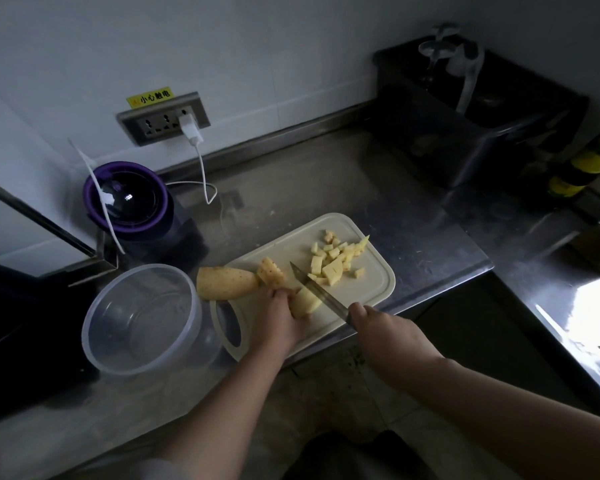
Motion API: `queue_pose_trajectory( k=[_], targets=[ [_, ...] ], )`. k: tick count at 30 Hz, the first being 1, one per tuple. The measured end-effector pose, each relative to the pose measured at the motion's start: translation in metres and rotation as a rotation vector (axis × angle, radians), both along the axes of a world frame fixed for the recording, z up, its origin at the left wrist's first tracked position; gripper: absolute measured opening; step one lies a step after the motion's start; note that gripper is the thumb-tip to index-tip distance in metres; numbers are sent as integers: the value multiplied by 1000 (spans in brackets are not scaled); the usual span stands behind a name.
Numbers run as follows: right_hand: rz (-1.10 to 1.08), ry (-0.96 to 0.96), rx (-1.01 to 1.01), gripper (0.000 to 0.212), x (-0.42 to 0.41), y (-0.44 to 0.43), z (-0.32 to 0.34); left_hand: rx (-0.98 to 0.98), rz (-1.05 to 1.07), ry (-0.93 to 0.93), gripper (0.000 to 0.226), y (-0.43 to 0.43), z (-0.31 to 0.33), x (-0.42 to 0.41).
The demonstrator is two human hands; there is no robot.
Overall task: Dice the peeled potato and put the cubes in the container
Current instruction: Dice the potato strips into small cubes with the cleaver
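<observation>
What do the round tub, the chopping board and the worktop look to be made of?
Round tub: probably clear plastic; its walls show through.
Chopping board: seemingly cream plastic, matte, with a moulded handle hole.
Worktop: likely stainless steel, grey and dully reflective.

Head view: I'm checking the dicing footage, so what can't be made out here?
Head view only:
1. The potato piece being cut is largely covered by the left hand.
2. The handle of the knife is wrapped inside the right hand.
3. The dark bin is too dim to show its contents.
4. The yellow-labelled bottles are blurred and cut off by the right edge.
</observation>
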State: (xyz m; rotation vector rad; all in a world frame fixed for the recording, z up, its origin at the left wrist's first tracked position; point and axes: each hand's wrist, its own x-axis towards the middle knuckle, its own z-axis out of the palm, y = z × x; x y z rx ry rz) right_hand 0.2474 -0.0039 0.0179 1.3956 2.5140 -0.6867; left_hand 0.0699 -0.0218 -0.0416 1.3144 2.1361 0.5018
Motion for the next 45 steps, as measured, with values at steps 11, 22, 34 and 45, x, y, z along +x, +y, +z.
queue_pose_trajectory(
  k=[11,22,34,45],
  targets=[
    [32,-15,-47,45,-6,-10,-4,20,42,41,44,0,-5,2],
    [-29,4,-121,38,-12,1,-11,29,35,62,47,0,-6,2],
    [20,4,-32,40,-8,-17,0,43,25,15,35,-13,-10,-8],
    [13,-19,-72,47,-15,-23,-11,72,27,98,43,-12,-10,-8]
  ],
)
